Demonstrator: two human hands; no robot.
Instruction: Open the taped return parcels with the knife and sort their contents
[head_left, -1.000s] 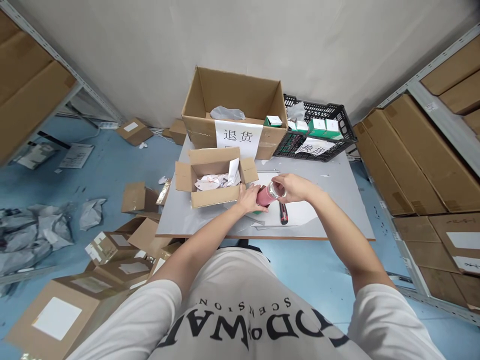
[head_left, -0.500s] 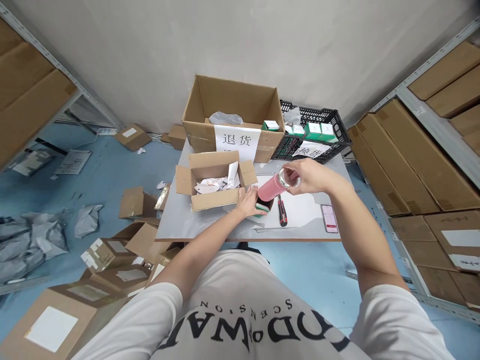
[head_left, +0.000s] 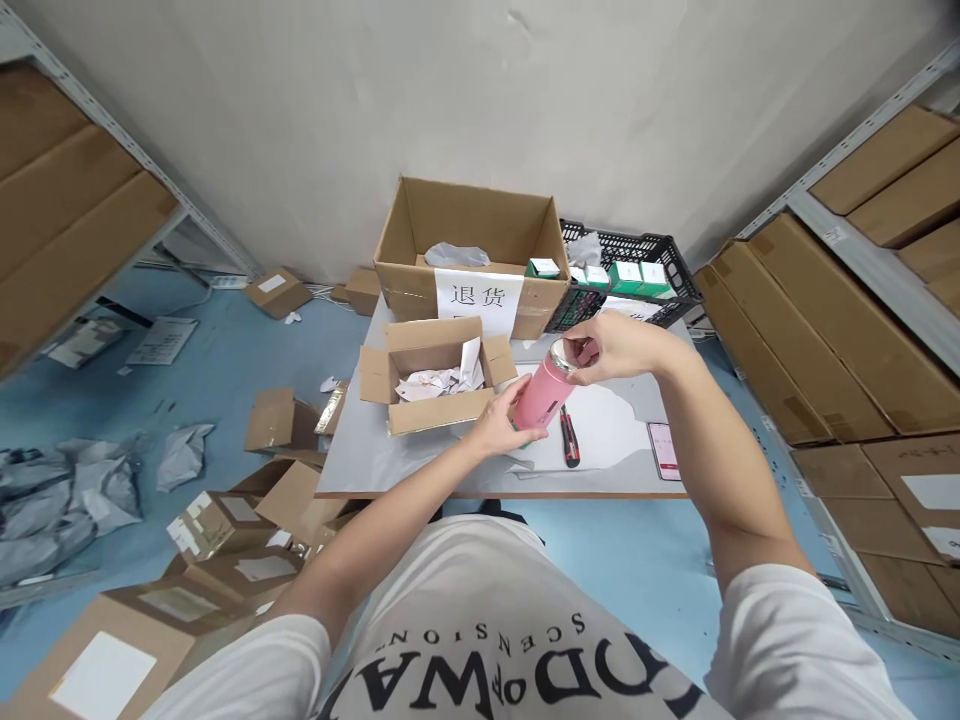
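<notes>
A pink thermos bottle [head_left: 543, 396] with a silver rim stands slightly tilted over the table's front half. My right hand [head_left: 600, 348] grips it by the top, fingers closed round the rim. Around its lower end curls my left hand [head_left: 501, 420], thumb in front and fingers along the side. Bits of a small green box [head_left: 531, 437] show under my left hand, which hides most of it. Whether the bottle's base is inside that box, I cannot tell. Just right of the bottle lies a red and black utility knife [head_left: 569, 440].
An open carton [head_left: 441, 412] with crumpled paper stands left of my hands. Behind it are a large labelled carton [head_left: 405, 277] and a black crate [head_left: 679, 290] with green-white boxes. A phone [head_left: 664, 450] lies at the table's right. Cartons [head_left: 225, 515] crowd the floor at left.
The bottle has come more upright and slightly lower. My left hand has shifted from the green box's side to round the bottle's lower end. The whole view has tilted a little upward.
</notes>
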